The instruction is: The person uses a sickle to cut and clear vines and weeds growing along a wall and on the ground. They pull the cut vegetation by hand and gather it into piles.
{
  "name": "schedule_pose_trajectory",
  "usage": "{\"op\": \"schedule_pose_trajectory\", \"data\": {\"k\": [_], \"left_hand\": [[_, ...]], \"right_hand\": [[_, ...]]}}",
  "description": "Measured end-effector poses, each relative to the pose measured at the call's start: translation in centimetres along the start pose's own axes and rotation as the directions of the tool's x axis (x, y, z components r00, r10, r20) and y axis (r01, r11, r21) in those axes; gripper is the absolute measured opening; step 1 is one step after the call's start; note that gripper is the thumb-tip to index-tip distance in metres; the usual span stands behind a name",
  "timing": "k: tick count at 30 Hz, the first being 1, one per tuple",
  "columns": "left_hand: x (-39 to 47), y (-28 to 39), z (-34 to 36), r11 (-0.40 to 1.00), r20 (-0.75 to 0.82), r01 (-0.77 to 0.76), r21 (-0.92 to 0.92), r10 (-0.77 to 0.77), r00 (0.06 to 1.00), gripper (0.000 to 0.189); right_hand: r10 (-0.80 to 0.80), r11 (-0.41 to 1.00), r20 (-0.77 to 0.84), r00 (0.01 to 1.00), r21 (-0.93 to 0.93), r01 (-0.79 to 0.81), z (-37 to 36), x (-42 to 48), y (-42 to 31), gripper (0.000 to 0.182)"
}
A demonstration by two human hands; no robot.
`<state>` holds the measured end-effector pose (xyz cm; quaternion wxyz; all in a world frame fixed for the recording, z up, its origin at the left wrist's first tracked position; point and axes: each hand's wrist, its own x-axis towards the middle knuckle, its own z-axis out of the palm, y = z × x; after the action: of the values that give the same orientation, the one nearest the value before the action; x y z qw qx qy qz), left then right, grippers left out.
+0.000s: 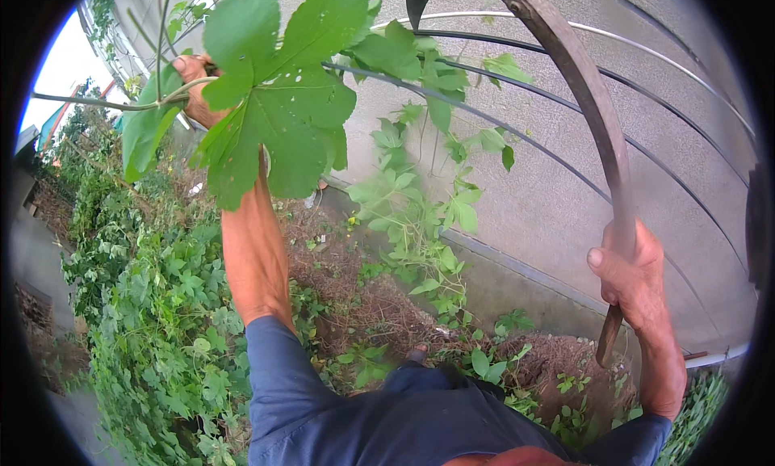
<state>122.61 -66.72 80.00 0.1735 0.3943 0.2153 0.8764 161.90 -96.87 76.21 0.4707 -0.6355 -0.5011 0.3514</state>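
My left hand (197,90) is raised at the upper left with its fingers closed around a green vine stem (139,107). A large lobed leaf (284,96), dotted with small holes, hides part of that hand and wrist. At the right, my right hand (636,278) grips the wooden handle (581,78) of a sickle-like tool. The handle looks bent through the lens and rises toward the top edge. Its dark curved metal blade (419,2) points down near the top middle, close to the cables and some vine leaves; the picture's edge cuts off part of the tool.
Several dark cables (514,121) and a white one (539,21) run along the grey wall (545,157). Climbing vines (418,224) hang against it. Dense foliage (169,308) covers the left side. Dry stems and soil (357,296) lie by the wall's base.
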Motion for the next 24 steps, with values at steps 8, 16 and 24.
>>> {"op": "schedule_pose_trajectory", "data": {"k": [8,16,24], "left_hand": [[14.4,7.5,-11.4,0.886,-0.209,-0.035,-0.462,-0.071,0.975,0.034],[7.7,3.9,-46.2,0.950,-0.631,0.057,-0.308,-0.248,0.735,0.034],[4.5,8.6,-34.8,0.442,-0.175,0.000,-0.897,-0.354,0.919,0.032]], "right_hand": [[-0.243,0.970,-0.108,0.964,-0.009,0.243,-0.4,1.4,0.4,0.036],[-0.227,0.963,-0.109,0.968,0.126,0.240,-0.3,2.7,-0.8,0.038],[-0.125,0.988,-0.135,0.983,0.078,0.137,2.7,6.0,1.5,0.052]]}}
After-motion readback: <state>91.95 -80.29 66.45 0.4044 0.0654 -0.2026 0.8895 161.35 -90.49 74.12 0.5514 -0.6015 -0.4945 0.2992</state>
